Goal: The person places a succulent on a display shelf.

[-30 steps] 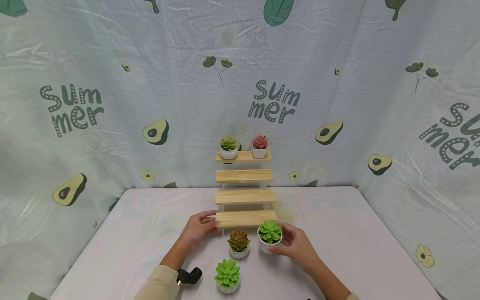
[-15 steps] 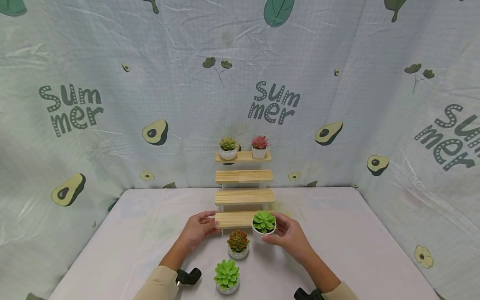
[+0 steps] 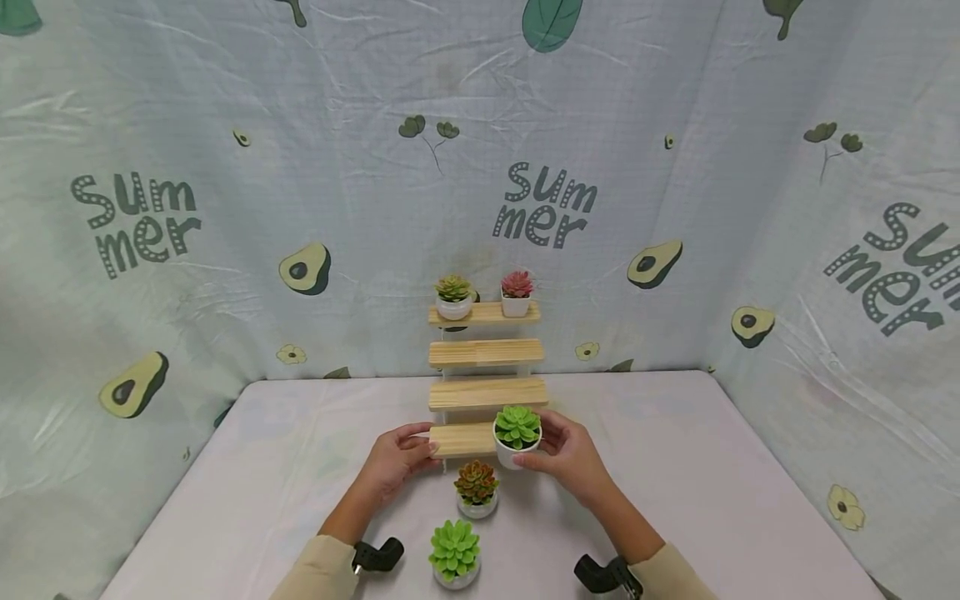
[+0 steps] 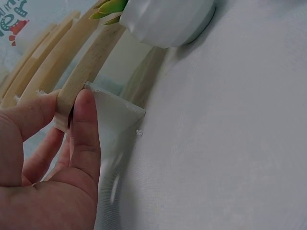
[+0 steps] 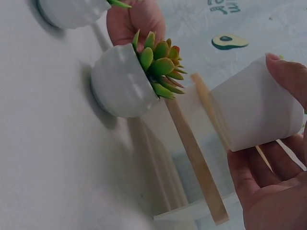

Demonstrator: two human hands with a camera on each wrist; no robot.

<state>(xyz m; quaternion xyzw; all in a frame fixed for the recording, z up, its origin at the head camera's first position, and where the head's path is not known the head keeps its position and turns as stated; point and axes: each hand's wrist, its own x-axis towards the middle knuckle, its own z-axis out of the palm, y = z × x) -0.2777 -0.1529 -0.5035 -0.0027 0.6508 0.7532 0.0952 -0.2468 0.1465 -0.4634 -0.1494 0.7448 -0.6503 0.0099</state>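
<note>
My right hand (image 3: 573, 458) grips a white pot with a bright green succulent (image 3: 517, 429). It is held in front of the right part of the lowest board (image 3: 461, 440) of a stepped wooden shelf. In the right wrist view the pot (image 5: 256, 108) is tilted with the camera, thumb on one side and fingers on the other. My left hand (image 3: 393, 462) pinches the left end of that lowest board, thumb above and a finger below, as the left wrist view shows on the board (image 4: 88, 64). An orange-green succulent (image 3: 477, 486) in a white pot stands just before the shelf.
Another bright green succulent (image 3: 454, 550) in a white pot stands nearer me on the white table (image 3: 675, 500). On the top board are a yellow-green succulent (image 3: 453, 296) and a pink succulent (image 3: 516, 292). A printed curtain (image 3: 375, 208) hangs behind and at the sides.
My right hand has moved the potted green succulent up, left and away from me, from beside the shelf's right end to the lowest board. My left hand keeps its pinch on the board.
</note>
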